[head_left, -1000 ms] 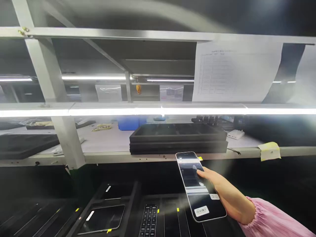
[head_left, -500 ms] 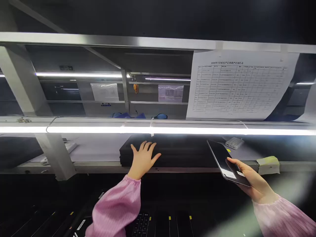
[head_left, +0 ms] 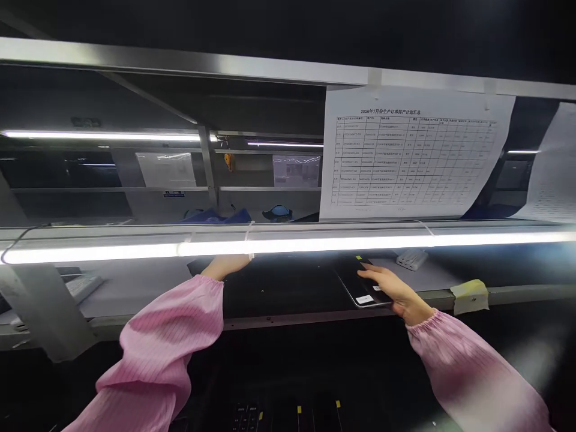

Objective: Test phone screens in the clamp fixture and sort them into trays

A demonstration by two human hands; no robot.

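Note:
My left hand (head_left: 229, 264) reaches under the bright light tube to the left end of the flat black stack (head_left: 279, 288) on the shelf. The tube hides its fingers, so I cannot see whether they grip anything. In my right hand (head_left: 400, 291) is a thin, dark tablet (head_left: 365, 285) with white labels near its lower edge and a yellow tab at its far end. My thumb lies over the tablet's face, and the tablet is at the right end of the black stack.
The light tube (head_left: 306, 244) crosses in front of the shelf. Printed sheets (head_left: 405, 162) hang above it. A white box-shaped device (head_left: 411, 259) lies right of the tablet, near a yellow-and-white tape piece (head_left: 470, 297). Below are dark items with yellow tabs (head_left: 299, 410).
My left hand has gone from resting spread on the stack's front to farther in, behind the tube. My right hand has brought the tablet left and inward, over the shelf. The view has shifted too.

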